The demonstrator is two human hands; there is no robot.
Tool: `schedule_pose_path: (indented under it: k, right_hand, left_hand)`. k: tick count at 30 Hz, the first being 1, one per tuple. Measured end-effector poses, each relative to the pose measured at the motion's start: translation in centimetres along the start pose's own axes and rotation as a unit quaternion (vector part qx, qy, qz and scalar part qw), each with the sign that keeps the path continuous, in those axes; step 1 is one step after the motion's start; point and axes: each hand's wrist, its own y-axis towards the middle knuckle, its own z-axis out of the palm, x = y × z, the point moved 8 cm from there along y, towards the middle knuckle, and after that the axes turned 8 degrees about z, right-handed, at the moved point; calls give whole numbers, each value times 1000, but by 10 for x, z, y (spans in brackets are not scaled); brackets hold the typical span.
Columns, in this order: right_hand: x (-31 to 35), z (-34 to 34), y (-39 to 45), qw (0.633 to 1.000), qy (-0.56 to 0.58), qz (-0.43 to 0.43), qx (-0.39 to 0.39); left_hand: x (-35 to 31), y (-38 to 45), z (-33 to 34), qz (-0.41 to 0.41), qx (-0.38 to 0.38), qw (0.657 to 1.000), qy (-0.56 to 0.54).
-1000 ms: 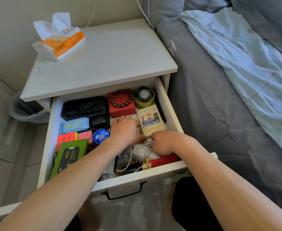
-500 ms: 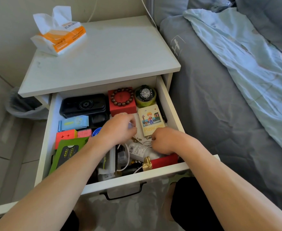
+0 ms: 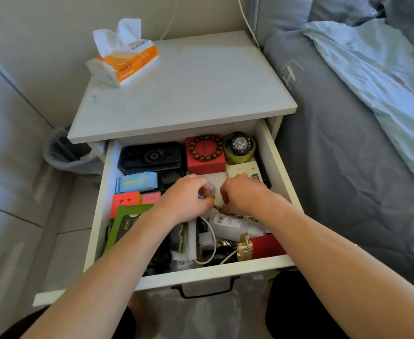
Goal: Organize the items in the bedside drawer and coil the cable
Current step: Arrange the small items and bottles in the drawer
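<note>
Drawer (image 3: pixel 278 152): my left hand (image 3: pixel 185 198) pinches a small clear object, identity unclear; right hand (image 3: pixel 243 194) curled, its contents hidden from me.

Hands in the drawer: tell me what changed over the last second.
The right hand moved toward the back of the drawer, now covering most of the cartoon card. The left hand shifted slightly and now pinches a small clear item. Bracelet box, watch and white cable stayed put.
</note>
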Motion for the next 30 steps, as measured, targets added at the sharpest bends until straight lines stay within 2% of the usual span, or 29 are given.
schedule_pose_path:
  k: [10,14,18,20,23,27,30]
  right_hand:
    - [-3,13,-7,997,66,-1,39]
    - [-14,3,-16,991,132,14,-6]
    - [-28,-8,-29,975,219,15,-32]
    - [-33,-13,-35,966,253,4,-52]
    - [-36,-21,-41,951,301,-14,-69]
    - [-24,-32,-48,924,373,-61,-68]
    - [-19,-41,-49,896,431,-73,-75]
  left_hand:
    - [0,1,6,-17,22,999,-22]
    - [-1,-1,5,-15,18,999,-38]
    - [-6,-1,6,6,27,1000,-6]
    - [-12,0,1,25,2,1000,2]
    - [-20,-1,-13,23,-63,994,-81]
    - [-28,-1,-22,22,-107,975,-193]
    - [-18,-4,-32,-16,-166,939,-301]
